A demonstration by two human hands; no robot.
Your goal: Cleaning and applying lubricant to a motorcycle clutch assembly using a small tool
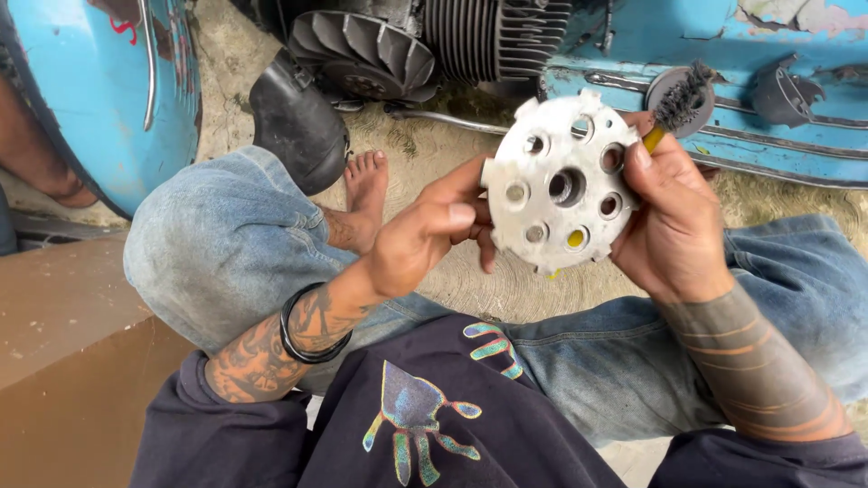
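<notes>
A dark sweatshirt (407,425) printed with a multicoloured hand figure fills the bottom of the frame, nearest the camera, above it the faded blue jeans (226,244) of a person seated on the ground. At centre frame, the left hand (425,237), its wrist ringed by a black bracelet (312,334), steadies a round, pale metal disc (561,185) by its left edge, fingers curled behind the part and thumb laid across the front. The disc, pierced by a large central hole and a ring of smaller ones and notched around its rim, is held upright in the air between both hands, right of centre. The right hand (674,226) closes on the disc's right edge while also pinching the yellow handle of a small wire brush (680,98), whose dark bristles stand above the disc at the upper right. A bare foot (363,194) rests on the sandy ground (452,149) left of the disc. Along the top of the frame sit a blue scooter body (787,81), a black finned fan (362,54) and a ribbed engine cylinder (497,41). A brown step (72,352) occupies the lower left.
</notes>
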